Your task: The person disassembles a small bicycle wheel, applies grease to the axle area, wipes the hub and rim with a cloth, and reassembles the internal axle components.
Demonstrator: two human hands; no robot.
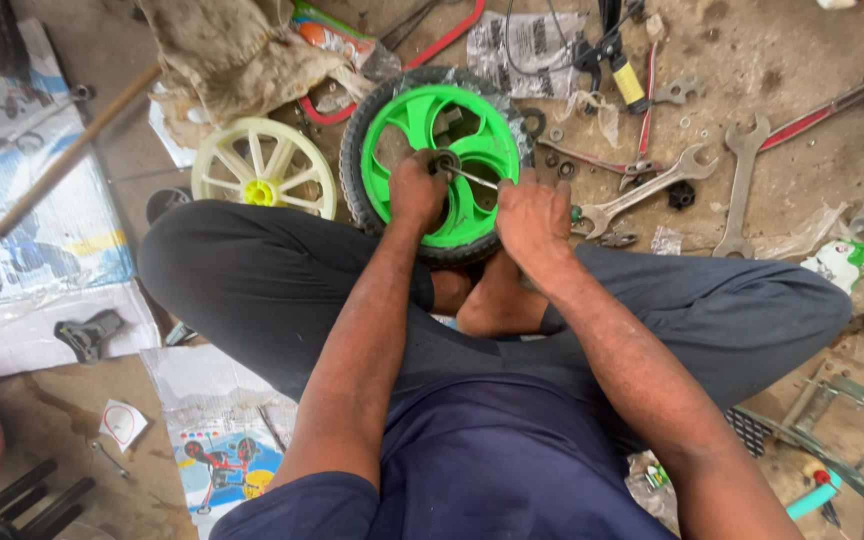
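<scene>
Hands work green wheel (pixel 442 165) on littered concrete floor (pixel 812 170)

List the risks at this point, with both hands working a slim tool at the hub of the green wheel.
1. The slim metal tool in the right hand may slip off the hub and jab the left hand gripping right beside it.
2. The green wheel rests only against the bare feet, so it may roll or tip under force.
3. Small nuts and washers lie scattered among spanners on the dirty floor; removed parts could get lost.
</scene>
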